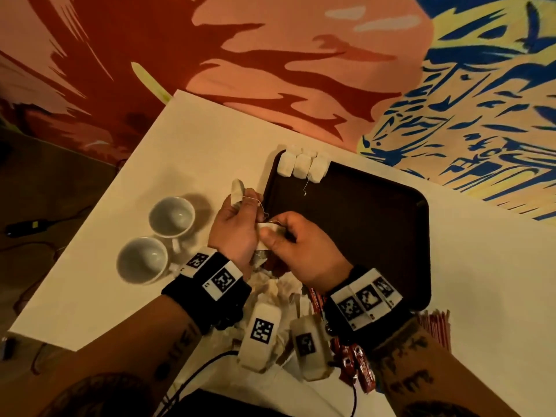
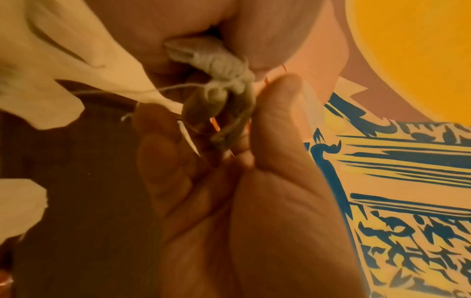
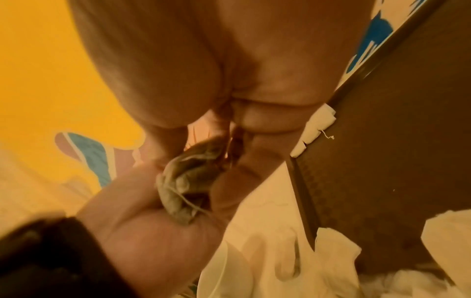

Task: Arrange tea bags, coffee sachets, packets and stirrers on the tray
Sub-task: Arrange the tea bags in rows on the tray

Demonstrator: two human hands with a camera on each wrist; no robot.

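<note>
Head view: left hand (image 1: 237,224) pinches one tea bag (image 1: 236,191) just off the tray (image 1: 376,236) left rim, thread looped over its fingers; right hand (image 1: 298,245) pinches a second tea bag (image 1: 269,228) over the tray's near-left edge. Risk, I'd judge: threads tangle, so pulling apart tears a bag or drags both. Tray holds three tea bags in a row (image 1: 302,165) at its far-left corner, rest bare. Two cups (image 1: 156,239) left of the tray, both empty. Loose bag pile (image 1: 270,291) and red sachets (image 1: 356,365) at the tray's near side, on the desk (image 1: 90,281).

Left wrist view: fingers (image 2: 163,161) curled round the crumpled bag (blurred).

Right wrist view: thumb and fingers (image 3: 254,161) pinch the bag, just left of the tray.
</note>
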